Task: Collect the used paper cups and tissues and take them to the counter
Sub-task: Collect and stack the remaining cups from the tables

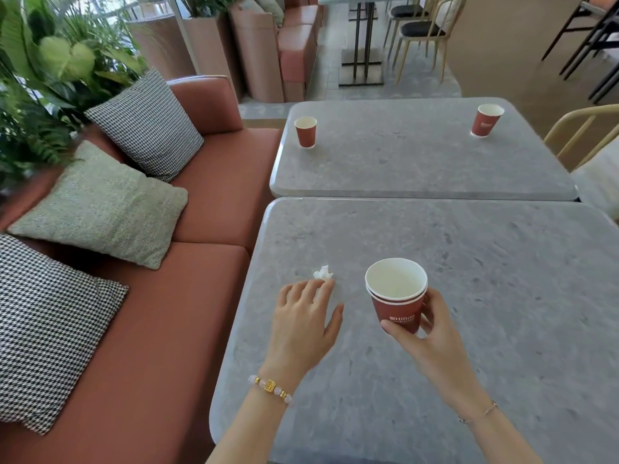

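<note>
While right grip (432,333) holds nested red paper cups (397,296), open left grip (306,316) may flick crumpled white tissue (323,272) off grey worktop (469,262).

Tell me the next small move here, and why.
Probably pinch the crumpled tissue with the left hand: its open fingers lie right at it on the near table. The right hand is busy gripping the nested cups, and the far-left cup and far-right cup can wait.

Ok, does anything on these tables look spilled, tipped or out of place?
Nothing spilled or tipped. The far table's left cup and right cup stand upright; the only stray bit is a crumpled tissue by the left hand.
</note>
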Tool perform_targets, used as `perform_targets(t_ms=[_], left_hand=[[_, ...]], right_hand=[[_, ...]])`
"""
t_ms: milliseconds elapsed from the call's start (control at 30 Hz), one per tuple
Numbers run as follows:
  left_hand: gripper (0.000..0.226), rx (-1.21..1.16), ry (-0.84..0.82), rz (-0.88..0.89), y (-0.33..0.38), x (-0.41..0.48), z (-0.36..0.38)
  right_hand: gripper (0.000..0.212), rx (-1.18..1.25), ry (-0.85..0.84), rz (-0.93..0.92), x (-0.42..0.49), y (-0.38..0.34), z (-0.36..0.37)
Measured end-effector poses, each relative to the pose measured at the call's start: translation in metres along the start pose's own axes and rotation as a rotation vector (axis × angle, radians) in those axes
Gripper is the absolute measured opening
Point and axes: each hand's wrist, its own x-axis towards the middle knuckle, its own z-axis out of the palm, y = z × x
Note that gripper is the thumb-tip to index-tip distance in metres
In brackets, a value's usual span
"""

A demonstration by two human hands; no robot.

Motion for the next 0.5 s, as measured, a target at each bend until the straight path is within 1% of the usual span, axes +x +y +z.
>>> perform_targets(t_ms=[233,367,500], left_hand=[[0.042,-0.011,-0.020,0.031,-0.011,0.017,0.017],[0.032,-0.024,-0.062,0.021,-0.030,0.025,0.042],[0.044,-0.029,-0.142,-0.006,-0.048,0.037,0.064]], right_hand=[[0.062,-0.024,0.047,0.019,0.007,0.001,0.000],[0.062,-0.023,0.055,0.038,0.013,0.005,0.003],[0.064,-0.020,0.067,0.058,0.017,0.010,0.006]])
